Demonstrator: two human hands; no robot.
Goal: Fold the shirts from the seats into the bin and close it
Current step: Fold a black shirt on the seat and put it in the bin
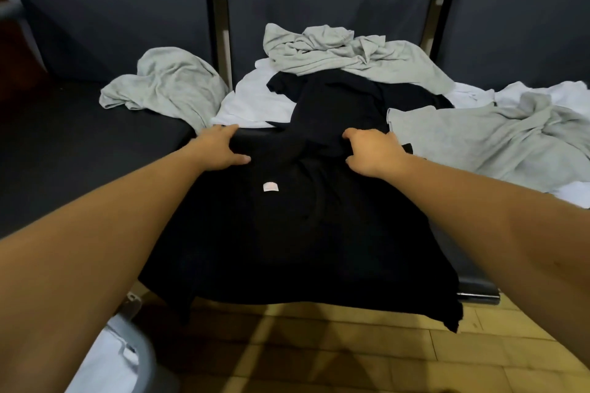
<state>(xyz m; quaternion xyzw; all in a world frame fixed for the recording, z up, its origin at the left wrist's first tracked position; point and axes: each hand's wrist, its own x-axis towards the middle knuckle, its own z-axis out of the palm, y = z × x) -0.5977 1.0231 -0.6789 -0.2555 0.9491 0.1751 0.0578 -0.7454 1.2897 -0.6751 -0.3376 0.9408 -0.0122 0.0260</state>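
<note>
A black shirt [287,233] with a small white label lies spread over the front of the middle seat, its hem hanging past the seat edge. My left hand [220,147] grips its far left edge between thumb and fingers. My right hand [373,150] pinches the fabric at its far right edge. Behind it lie another black shirt [338,99], a white shirt [255,102] and a crumpled grey shirt [351,51]. More grey shirts lie on the left seat [166,83] and on the right seat [495,137]. The grey bin [143,351] shows at the bottom left with white fabric inside.
The dark padded seats [64,150] have upright backrests behind them and a metal rail at the front right [479,295]. A yellowish tiled floor [319,354] lies below the seat edge. A white cloth [542,92] lies at the far right.
</note>
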